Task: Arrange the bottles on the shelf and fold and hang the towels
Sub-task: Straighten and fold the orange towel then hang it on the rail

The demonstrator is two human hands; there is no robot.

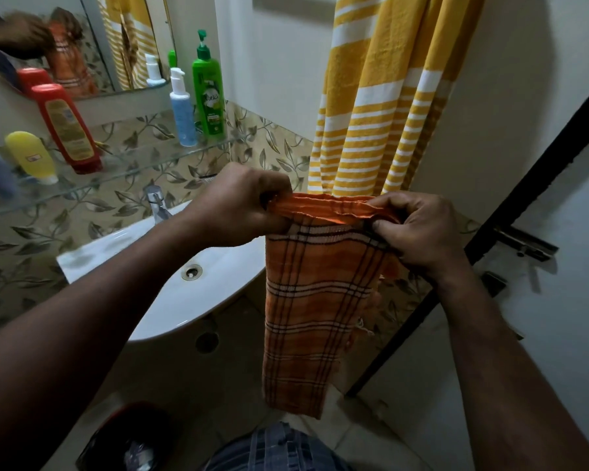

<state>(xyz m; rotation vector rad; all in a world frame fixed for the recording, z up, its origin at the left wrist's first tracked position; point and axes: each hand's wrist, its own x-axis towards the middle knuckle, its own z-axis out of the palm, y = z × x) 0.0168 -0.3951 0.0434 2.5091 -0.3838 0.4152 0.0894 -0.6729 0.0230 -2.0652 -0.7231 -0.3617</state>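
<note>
The bottles (204, 86) are stood on the glass shelf (143, 161) at upper left. An orange checked towel (317, 300) at centre is pinched along its top fold by the left hand (242, 205) and the right hand (419, 229); it is judged folded, not yet hung. A yellow striped towel (381, 96) is hung above.

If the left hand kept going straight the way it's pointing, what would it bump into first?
Probably the yellow striped towel, hanging beyond the orange towel the left hand grips; depth unclear.

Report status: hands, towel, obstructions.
Left hand, right hand both pinch top edge of folded orange plaid cloth towel. Not yet hung. Yellow-striped cloth towel hangs behind; nothing blocking.
</note>
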